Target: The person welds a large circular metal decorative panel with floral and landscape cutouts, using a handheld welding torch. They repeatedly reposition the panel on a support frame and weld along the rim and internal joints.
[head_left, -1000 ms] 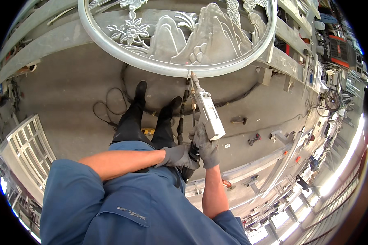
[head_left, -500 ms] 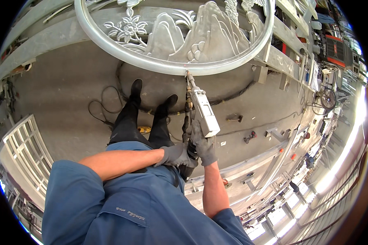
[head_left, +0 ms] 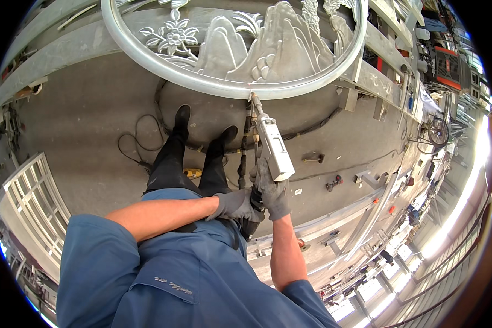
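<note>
My right hand (head_left: 273, 189), in a grey glove, is wrapped round the rear of a handheld welding gun (head_left: 275, 147) with a boxy white body. The gun's copper-coloured tip meets or nearly meets the lower rim of a round silver metal frame (head_left: 202, 86). Inside this ring are cast mountains (head_left: 281, 46) and a flower (head_left: 175, 37). My left hand (head_left: 232, 205), also gloved, reaches across my waist and closes round the black cable sleeve (head_left: 250, 226) just below the right hand. Its fingertips are partly hidden.
Long metal beams (head_left: 54, 63) lie beneath and beside the ring. A dark cable (head_left: 317, 124) curves over the floor. To the right lie a hammer (head_left: 314, 158) and a power tool (head_left: 334, 183); a white slatted frame (head_left: 35, 202) stands at left.
The gun's tip has shifted slightly to the right along the rim. The hoses below it have swung a little, one now hanging further left. Both hands keep their grip.
</note>
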